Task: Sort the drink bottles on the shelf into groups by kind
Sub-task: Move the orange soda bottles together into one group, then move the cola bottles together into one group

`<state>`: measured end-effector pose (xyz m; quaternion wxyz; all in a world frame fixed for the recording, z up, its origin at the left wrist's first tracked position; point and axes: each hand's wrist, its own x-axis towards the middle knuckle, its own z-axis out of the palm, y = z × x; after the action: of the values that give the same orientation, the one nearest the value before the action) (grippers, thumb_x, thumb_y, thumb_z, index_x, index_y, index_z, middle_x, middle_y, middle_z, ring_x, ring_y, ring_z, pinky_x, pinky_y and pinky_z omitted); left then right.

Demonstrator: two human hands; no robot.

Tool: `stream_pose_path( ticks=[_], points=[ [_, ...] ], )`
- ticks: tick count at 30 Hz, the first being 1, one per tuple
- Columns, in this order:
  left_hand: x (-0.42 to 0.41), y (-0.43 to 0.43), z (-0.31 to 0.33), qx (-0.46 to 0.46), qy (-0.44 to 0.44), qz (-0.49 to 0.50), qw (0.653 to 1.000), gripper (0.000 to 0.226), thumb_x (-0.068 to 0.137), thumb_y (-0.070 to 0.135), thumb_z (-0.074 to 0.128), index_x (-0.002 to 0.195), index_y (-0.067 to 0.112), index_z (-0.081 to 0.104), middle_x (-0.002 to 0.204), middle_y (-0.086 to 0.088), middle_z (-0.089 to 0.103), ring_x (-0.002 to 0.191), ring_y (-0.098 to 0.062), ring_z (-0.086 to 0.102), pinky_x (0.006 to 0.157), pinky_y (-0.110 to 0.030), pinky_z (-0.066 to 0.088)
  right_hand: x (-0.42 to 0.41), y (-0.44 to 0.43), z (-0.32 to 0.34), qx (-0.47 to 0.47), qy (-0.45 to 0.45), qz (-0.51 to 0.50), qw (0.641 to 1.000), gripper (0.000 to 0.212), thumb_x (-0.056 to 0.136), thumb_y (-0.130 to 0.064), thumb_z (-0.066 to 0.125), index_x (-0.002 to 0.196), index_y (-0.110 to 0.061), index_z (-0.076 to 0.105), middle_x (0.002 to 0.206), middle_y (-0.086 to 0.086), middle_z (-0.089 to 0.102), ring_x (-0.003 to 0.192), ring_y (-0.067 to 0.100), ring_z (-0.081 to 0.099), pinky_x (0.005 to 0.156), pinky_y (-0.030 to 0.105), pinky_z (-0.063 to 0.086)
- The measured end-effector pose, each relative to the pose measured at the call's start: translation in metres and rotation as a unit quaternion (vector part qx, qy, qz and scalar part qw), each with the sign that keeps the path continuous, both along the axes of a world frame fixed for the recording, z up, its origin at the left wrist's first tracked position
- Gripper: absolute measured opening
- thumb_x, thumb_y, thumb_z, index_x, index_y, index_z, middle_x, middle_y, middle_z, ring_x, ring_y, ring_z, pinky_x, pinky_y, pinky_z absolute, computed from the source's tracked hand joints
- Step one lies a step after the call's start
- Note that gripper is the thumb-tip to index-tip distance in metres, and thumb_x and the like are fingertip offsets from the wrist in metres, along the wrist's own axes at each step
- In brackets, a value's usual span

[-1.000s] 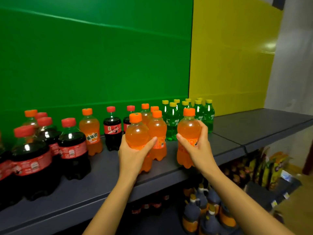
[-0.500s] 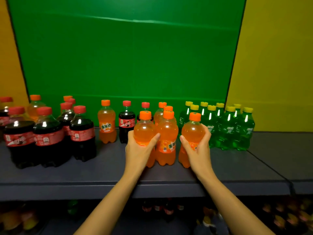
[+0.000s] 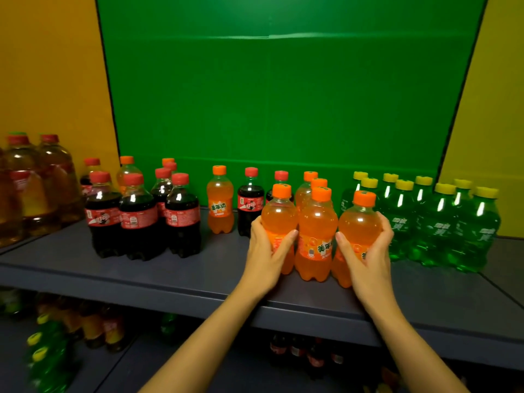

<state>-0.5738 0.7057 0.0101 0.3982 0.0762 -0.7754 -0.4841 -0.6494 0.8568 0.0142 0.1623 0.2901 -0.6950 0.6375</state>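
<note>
My left hand (image 3: pixel 266 251) grips an orange soda bottle (image 3: pixel 279 214) and my right hand (image 3: pixel 368 251) grips another orange soda bottle (image 3: pixel 358 219). Both stand on the dark grey shelf (image 3: pixel 198 276), pressed against a third orange bottle (image 3: pixel 316 236) between them. More orange bottles (image 3: pixel 307 188) stand just behind. A lone orange bottle (image 3: pixel 220 202) stands further left beside two cola bottles (image 3: pixel 250 199). Several cola bottles (image 3: pixel 141 214) cluster at the left, with orange caps among them at the back. Green soda bottles (image 3: pixel 433 219) are grouped at the right.
Large amber drink bottles (image 3: pixel 34 188) stand at the far left. A green panel (image 3: pixel 283 95) backs the shelf, with yellow panels on either side. A lower shelf (image 3: pixel 85 350) holds more bottles, blurred. Bare shelf surface lies in front of the cola group.
The view has swung left, bringing the amber bottles into sight. Both hands keep their bottles, which now stand closer together against the middle orange bottle.
</note>
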Motion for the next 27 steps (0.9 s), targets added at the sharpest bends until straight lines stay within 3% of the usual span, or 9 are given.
stream_pose_path(
  ticks=[6,10,13,17,22,27],
  points=[
    [0.014,-0.007,-0.002,-0.028,-0.051,-0.037,0.998,0.062,0.084,0.05,0.054,0.136,0.029,0.029,0.132,0.006,0.045,0.122,-0.008,0.045,0.104,-0.033,0.039,0.002,0.002,-0.001,0.003,-0.011,0.0,1.0,0.084,0.079,-0.039,0.061,0.145,-0.03,0.01,0.143,0.007,0.039,0.125,0.02,0.043,0.098,0.03,0.035],
    [0.028,-0.021,0.001,-0.036,-0.068,-0.026,0.997,0.047,0.086,0.043,0.058,0.128,0.027,0.042,0.125,0.009,0.047,0.116,-0.008,0.049,0.1,-0.035,0.043,0.009,0.002,0.008,0.026,0.005,-0.062,0.998,0.087,0.079,-0.047,0.06,0.147,-0.023,0.012,0.151,0.005,0.023,0.137,0.023,0.028,0.109,0.039,0.029],
    [0.038,-0.036,0.007,-0.042,-0.049,-0.009,0.998,0.033,0.087,0.04,0.057,0.116,0.024,0.05,0.119,0.008,0.053,0.11,-0.01,0.052,0.093,-0.032,0.046,0.016,0.003,0.019,0.024,0.057,-0.114,0.992,0.09,0.076,-0.062,0.052,0.146,-0.017,0.019,0.15,0.004,0.024,0.138,0.019,0.023,0.11,0.034,0.024],
    [0.042,-0.061,0.025,-0.045,-0.017,0.002,0.999,0.019,0.091,0.03,0.054,0.108,0.022,0.053,0.111,0.003,0.058,0.103,-0.011,0.055,0.086,-0.024,0.045,0.021,-0.002,0.06,0.007,0.15,-0.136,0.979,0.06,0.083,-0.041,0.05,0.134,-0.012,0.04,0.135,0.007,0.041,0.127,0.016,0.037,0.106,0.03,0.028],
    [0.019,-0.093,0.052,-0.067,0.003,0.009,0.998,0.028,0.089,0.021,0.059,0.115,0.012,0.051,0.115,-0.002,0.057,0.103,-0.018,0.055,0.09,-0.032,0.045,0.024,-0.034,0.13,0.07,0.165,-0.016,0.984,0.025,0.091,-0.016,0.055,0.116,-0.018,0.055,0.115,0.001,0.059,0.103,0.009,0.054,0.088,0.007,0.039],
    [-0.022,-0.109,0.064,-0.067,-0.03,0.015,0.997,0.058,0.084,0.022,0.064,0.133,0.006,0.036,0.138,-0.009,0.042,0.127,-0.022,0.04,0.106,-0.031,0.033,0.0,-0.082,0.163,0.274,0.1,0.036,0.956,0.029,0.09,-0.023,0.056,0.118,-0.016,0.056,0.118,0.001,0.058,0.113,0.017,0.055,0.104,0.036,0.04]
  ],
)
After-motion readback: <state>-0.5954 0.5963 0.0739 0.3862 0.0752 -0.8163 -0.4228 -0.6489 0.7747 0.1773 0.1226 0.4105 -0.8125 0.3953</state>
